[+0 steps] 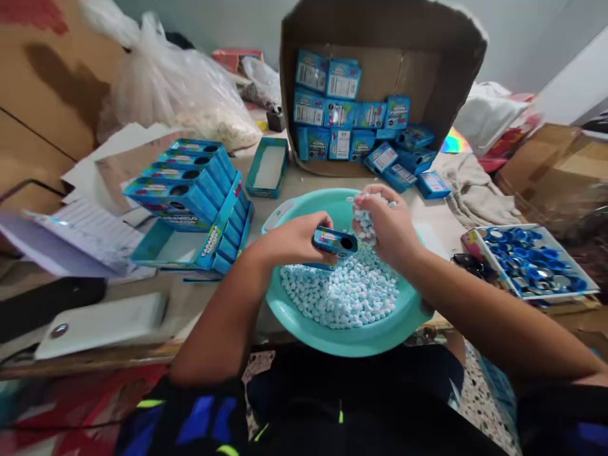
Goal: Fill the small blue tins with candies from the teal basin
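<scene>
jutting from the left fingers (319, 220), one blue box (330, 240)

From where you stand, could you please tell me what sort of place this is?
Probably a confectionery workroom: a round turquoise plastic basin of small, pale-blue sweets, printed blue cardboard boxes, and a brown cardboard carton.

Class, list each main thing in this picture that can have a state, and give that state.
Left hand, closed around a small candy box
Small candy box, round hole showing
Right hand, closed around pale candies
Turquoise basin, partly filled with candies
Cardboard box, open toward the camera, small blue boxes inside
Blue tray behind the basin, open-topped, white bottom showing
White tray, filled with blue-and-silver pieces
Plastic bag, bulging
Grey cloth, crumpled
</scene>
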`<state>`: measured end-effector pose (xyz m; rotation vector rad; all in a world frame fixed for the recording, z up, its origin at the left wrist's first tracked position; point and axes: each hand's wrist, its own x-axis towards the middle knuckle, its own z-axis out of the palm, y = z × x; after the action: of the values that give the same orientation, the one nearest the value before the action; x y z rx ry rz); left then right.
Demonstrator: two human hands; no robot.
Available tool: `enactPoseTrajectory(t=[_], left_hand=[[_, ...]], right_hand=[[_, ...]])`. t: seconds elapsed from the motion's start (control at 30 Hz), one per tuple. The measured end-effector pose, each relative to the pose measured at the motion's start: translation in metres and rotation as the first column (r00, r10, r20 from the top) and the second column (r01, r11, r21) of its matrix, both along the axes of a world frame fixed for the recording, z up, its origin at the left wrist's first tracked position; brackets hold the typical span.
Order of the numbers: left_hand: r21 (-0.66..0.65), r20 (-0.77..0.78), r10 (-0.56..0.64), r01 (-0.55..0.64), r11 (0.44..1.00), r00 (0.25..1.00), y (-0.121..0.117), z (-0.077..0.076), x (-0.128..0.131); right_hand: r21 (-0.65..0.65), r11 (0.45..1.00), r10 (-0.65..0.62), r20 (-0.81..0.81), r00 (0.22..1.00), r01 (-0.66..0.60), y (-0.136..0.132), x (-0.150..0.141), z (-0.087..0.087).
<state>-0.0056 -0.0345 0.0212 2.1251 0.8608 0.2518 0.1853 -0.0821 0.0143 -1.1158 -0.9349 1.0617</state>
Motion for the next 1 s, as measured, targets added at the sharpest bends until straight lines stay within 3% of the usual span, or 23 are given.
enactPoseTrajectory(t=[0.1,0.37,0.57,0.7,0.87,1.0], left_hand=[[-0.048,0.06,-0.004,0.007,0.999,0.998,0.001,0.001,0.0],[0.037,0.09,0.015,-0.019,0.999,0.996,0.006,-0.005,0.002],[0.068,0.081,-0.033,0.028,0.997,0.996,0.003,-0.002,0.001],[0.073,0.083,-0.075,0.069,0.995,0.994,0.0,0.002,0.003],[-0.059,0.202,-0.116,0.131,0.99,0.972,0.0,0.004,0.001],[-0.121,0.24,-0.08,0.112,0.986,0.967,0.0,0.004,-0.001]], right_hand=[[0.025,0.999,-0.038,-0.081,0.996,0.04,0.009,-0.013,0.0],[0.08,0.996,0.039,-0.052,0.998,-0.034,0.006,-0.011,-0.004],[0.094,0.99,0.119,-0.097,0.988,-0.11,0.004,-0.011,-0.003],[0.194,0.966,0.182,-0.033,0.983,-0.172,0.0,-0.008,-0.002],[0.342,0.908,0.223,0.102,0.97,-0.244,-0.006,-0.006,-0.001],[0.414,0.868,0.203,0.205,0.958,-0.273,-0.01,-0.006,0.0]])
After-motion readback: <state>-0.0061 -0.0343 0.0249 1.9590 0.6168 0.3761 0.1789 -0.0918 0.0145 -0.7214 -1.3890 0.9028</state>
